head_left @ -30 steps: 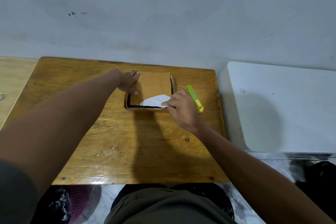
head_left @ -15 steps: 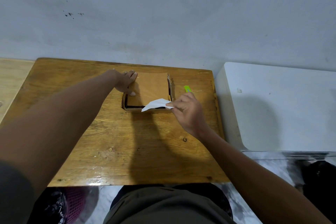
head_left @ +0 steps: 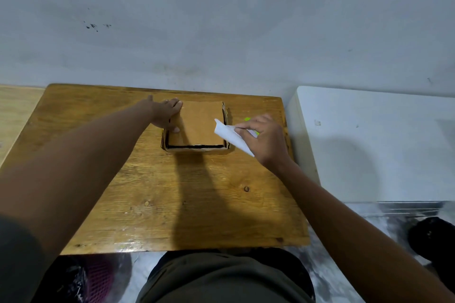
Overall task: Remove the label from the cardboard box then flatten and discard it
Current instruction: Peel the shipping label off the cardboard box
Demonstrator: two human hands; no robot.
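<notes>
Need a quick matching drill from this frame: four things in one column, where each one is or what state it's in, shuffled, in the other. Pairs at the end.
Things
1. left hand
2. right hand
3. cardboard box
4. green cutter

States
A. mostly hidden behind the right hand
B. lying on the wooden table, top bare of any label
C. resting on the box's left edge
D. pinching the white label, lifted off the box

Pairs: 1-C, 2-D, 3-B, 4-A

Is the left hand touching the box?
Touching. The head view shows the left hand lying on the box's left edge, thumb on its top face.
</notes>
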